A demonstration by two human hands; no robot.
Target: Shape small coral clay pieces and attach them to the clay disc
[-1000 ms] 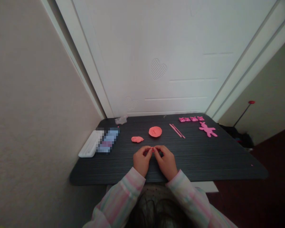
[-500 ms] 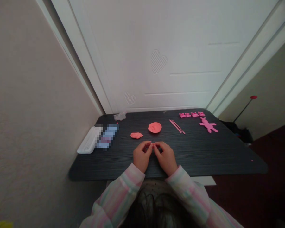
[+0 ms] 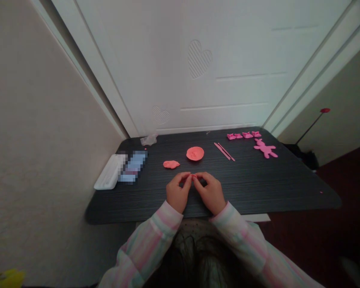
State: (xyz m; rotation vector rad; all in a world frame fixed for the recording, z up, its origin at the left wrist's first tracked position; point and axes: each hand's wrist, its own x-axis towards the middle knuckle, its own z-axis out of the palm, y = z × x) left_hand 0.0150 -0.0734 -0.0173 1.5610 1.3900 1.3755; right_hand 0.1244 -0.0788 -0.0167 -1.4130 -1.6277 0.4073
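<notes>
A dark table [image 3: 258, 186] with a fine line texture stood against a white door [image 3: 240, 48], which had striped hearts pressed in its surface. To the left was a pale wall [image 3: 42, 140], and beyond the right side of the table a thin rod with a red top [image 3: 325, 110] leaned upward.

The left hand [image 3: 177, 194] and the right hand [image 3: 213, 194] were close together above the near part of the table. On each hand the thumb and forefinger were closed in a pinch, and between them, where the fingertips met, they had hold of a small coral piece [image 3: 193, 175]. Most of this piece was hidden by the fingers, so its shape I could not tell.

Just beyond the hands lay a coral lump [image 3: 171, 164], longish and with a pointed right end. A shallow coral dish [image 3: 195, 154] was farther back, apart from the lump, with some uneven material inside. To the right of the dish two slim pink tools [image 3: 222, 151] lay side by side, slanting.

Near the far right corner were four small pink folded shapes [image 3: 247, 135] in a row, and a flat pink animal figure [image 3: 265, 149] in front of them. At the left lay a white tray [image 3: 109, 174], a blurred blue item [image 3: 134, 166] beside it, and a crumpled clear wrapper [image 3: 149, 140] behind.
</notes>
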